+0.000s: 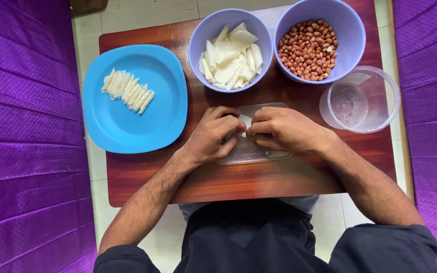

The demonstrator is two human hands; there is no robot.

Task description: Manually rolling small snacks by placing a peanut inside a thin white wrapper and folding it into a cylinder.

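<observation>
My left hand and my right hand meet fingertip to fingertip over a clear rectangular lid on the wooden board. Between the fingers both hands pinch a small white pastry piece. Most of the piece is hidden by the fingers. Just beyond the hands stands a lilac bowl holding several white pastry sheets. To its right a second lilac bowl is full of peanuts.
A blue plate at the left carries a row of several folded white pastry pieces. A clear round container sits at the right edge of the board. Purple fabric flanks both sides.
</observation>
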